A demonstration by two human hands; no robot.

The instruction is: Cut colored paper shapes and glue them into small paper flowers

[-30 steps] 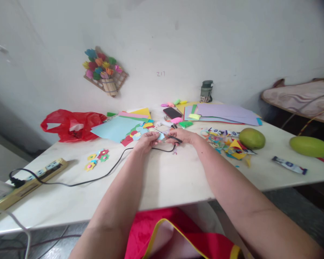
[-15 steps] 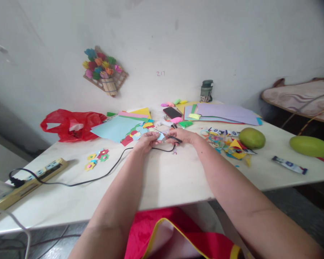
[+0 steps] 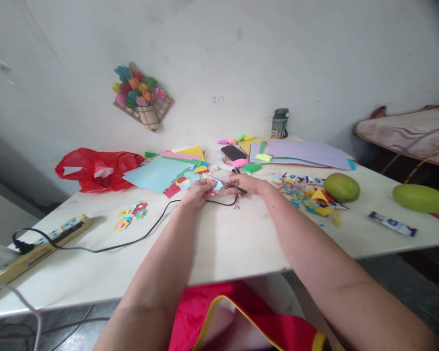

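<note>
Over the middle of the table, my left hand (image 3: 199,191) pinches a small piece of light blue paper (image 3: 218,185). My right hand (image 3: 249,184) is closed on a pair of black-handled scissors (image 3: 237,188), whose blades point left at the paper. Just beyond my left hand lie cut paper shapes (image 3: 183,181) in red, yellow, green and blue, partly over a light blue sheet (image 3: 157,171). Small paper flowers (image 3: 131,215) rest on the table to the left. A black cord (image 3: 146,237) passes under my hands.
A power strip (image 3: 40,251) and a red plastic bag (image 3: 98,168) are on the left. Behind my hands lie a phone (image 3: 234,153) and coloured sheets (image 3: 307,152). Paper scraps (image 3: 307,197), a green fruit (image 3: 341,187), a longer green fruit (image 3: 420,198) and a tube (image 3: 392,224) are on the right.
Both hands stay almost in place, with the scissors and paper shifting only very slightly. Everything else on the table looks the same.
</note>
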